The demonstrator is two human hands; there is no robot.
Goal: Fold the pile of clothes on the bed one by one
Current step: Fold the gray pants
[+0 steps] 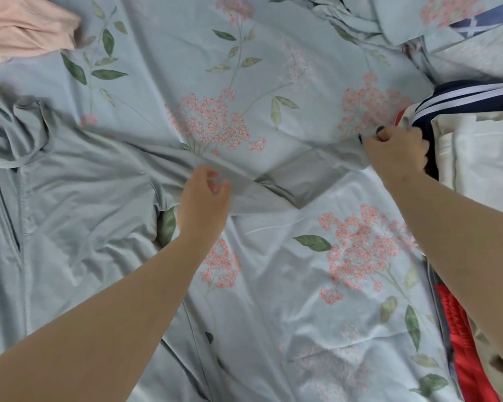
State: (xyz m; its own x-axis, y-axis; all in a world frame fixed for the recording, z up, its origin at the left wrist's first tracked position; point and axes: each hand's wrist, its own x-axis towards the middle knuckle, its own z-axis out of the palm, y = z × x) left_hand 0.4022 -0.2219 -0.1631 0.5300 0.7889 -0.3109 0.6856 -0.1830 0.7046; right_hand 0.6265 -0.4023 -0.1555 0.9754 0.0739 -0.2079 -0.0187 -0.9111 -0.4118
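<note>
Across the bed [273,300], a pale blue sheet printed with pink blossoms and green leaves lies rumpled and fills the view. At 10 o'clock a pink garment [21,27] sits bunched at the corner. At 9 o'clock the grey-blue zip top [70,198] lies spread on the sheet, its sleeve [291,181] stretched toward 3 o'clock. Just left of centre the left hand [202,198] pinches the sleeve's upper fold, fingers curled on the cloth. Bunched bedding [404,15] in the same print lies at 1 o'clock. At 2 o'clock the right hand [395,152] grips the cuff in closed fingers, just beside the pile of clothes [476,163]: a navy striped piece [462,97] over cream cloth, with a red garment [459,343] at 4 o'clock. Open sheet shows at 12 o'clock above the sleeve and at 6 o'clock between the forearms.
</note>
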